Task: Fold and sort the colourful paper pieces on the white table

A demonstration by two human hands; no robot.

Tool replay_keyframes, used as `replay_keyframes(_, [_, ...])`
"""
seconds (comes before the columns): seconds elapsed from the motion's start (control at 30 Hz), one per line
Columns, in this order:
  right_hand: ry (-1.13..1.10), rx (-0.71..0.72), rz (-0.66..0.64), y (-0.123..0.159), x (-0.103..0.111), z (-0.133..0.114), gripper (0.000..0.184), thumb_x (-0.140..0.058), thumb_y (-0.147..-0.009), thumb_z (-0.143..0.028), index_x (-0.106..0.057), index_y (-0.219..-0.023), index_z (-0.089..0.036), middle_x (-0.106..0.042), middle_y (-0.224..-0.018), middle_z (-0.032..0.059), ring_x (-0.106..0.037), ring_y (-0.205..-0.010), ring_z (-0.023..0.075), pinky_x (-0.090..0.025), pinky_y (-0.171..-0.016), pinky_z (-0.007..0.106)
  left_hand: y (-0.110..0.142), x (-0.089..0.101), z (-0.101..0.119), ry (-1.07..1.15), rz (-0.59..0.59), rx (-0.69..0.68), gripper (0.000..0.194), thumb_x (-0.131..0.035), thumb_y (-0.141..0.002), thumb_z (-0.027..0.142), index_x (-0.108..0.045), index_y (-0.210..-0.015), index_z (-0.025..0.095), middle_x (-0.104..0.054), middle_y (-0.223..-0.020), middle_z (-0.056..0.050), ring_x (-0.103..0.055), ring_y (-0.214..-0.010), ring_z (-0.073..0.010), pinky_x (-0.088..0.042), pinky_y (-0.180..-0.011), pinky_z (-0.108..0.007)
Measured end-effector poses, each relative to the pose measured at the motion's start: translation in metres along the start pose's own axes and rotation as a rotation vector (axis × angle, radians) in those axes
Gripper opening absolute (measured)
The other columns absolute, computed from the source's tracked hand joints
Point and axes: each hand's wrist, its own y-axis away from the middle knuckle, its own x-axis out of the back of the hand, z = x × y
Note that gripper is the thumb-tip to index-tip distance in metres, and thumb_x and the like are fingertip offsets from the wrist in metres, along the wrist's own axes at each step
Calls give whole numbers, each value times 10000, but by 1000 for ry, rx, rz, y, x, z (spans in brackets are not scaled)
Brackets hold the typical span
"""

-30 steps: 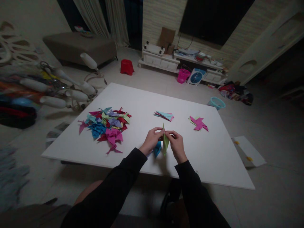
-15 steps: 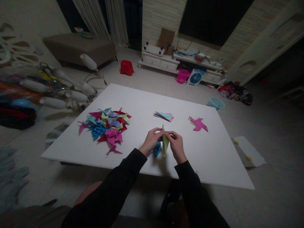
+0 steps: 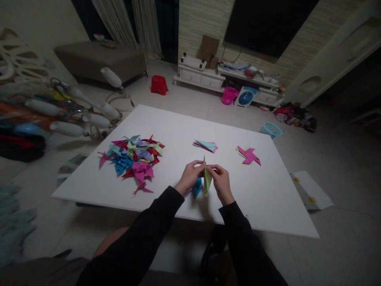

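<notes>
Between my hands, above the near part of the white table (image 3: 172,119), is a light green piece of folded paper (image 3: 207,183), long and pointed at both ends. My left hand (image 3: 190,174) pinches it from the left near its upper part. From the right, my right hand (image 3: 219,180) pinches it at about the same height. Behind and below my left hand lies a blue folded paper (image 3: 197,188), partly covered, with a bit of purple paper beside it. Beyond my hands rests a small stack of folded papers (image 3: 206,145), light blue on top.
A heap of colourful paper cranes (image 3: 133,155) covers the table's left part. Pink and green folded papers (image 3: 250,155) lie crossed at the right. Past the table are a red stool (image 3: 159,85), a pink bin (image 3: 229,95) and a blue basket (image 3: 271,129). A lamp (image 3: 98,120) stands left.
</notes>
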Motion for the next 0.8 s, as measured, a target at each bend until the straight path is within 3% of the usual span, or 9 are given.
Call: replay_keyframes(0.8, [28,11,-11,-1,1,-1,279,-790,-732,-459,-744,-824,-200,-744,-780,38,-683,-722,205,-544,-694,328,-1,1,-1,1,7,4,399,-837,-730,388,-649,-950,114,-733,-746,-84,-688,-636,-165,-556,-695,-299])
